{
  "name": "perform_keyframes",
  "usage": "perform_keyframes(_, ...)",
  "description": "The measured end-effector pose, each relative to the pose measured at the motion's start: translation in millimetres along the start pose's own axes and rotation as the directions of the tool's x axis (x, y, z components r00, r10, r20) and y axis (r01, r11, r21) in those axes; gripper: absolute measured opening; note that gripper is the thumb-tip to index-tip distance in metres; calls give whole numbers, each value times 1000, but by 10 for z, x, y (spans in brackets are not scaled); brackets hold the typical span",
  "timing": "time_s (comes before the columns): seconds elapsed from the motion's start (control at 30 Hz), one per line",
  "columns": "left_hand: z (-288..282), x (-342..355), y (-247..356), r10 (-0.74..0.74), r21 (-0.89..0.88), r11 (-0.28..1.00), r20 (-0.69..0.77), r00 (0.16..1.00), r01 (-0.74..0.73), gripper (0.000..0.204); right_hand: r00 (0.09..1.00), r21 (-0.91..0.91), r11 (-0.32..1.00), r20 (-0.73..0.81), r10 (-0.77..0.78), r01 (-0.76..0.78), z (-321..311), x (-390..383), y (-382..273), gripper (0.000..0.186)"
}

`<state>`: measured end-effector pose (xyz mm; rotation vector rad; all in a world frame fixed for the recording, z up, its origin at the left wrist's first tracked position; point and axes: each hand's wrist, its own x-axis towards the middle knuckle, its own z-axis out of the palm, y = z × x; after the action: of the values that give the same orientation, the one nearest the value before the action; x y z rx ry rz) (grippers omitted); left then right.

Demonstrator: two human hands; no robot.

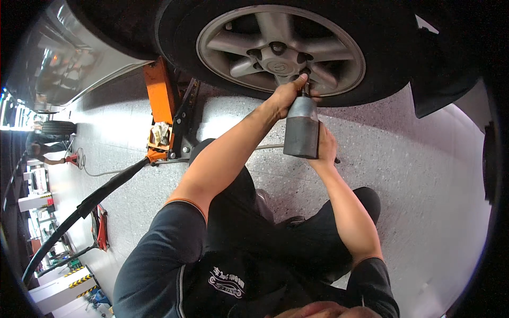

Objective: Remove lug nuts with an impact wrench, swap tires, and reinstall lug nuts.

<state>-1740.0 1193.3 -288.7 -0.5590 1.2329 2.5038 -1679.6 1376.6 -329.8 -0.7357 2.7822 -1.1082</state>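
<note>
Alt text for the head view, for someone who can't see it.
A person's right hand holds a grey impact wrench up to a car wheel, while the left hand steadies its front end. An orange floor jack stands to the left.

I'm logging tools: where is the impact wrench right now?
In the head view, the impact wrench is just right of centre, nose at the wheel, with the left hand at its front and the right hand at its rear.

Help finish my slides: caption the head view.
Left fingers at its socket end, an impact wrench is held up to a spoked wheel, orange jack at left.
</note>
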Motion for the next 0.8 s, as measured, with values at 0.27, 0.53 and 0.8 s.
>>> perform_keyframes(0.27, -11, -69, 30, -51, 342, 937, -52, 997, 66, 33, 999, -2, 1000, -39, 0, 0, 179, 123, 41, 46)
perform_keyframes(0.53, 38, -93, 47, -41, 148, 988, 46, 998, 34, 27, 987, -17, 992, -97, -130, 129, 103, -170, 92, 75)
perform_keyframes(0.8, 54, -89, -70, -5, -339, 939, 146, 989, 55, 30, 961, -39, 971, -138, -240, 237, 185, -469, 191, 56)
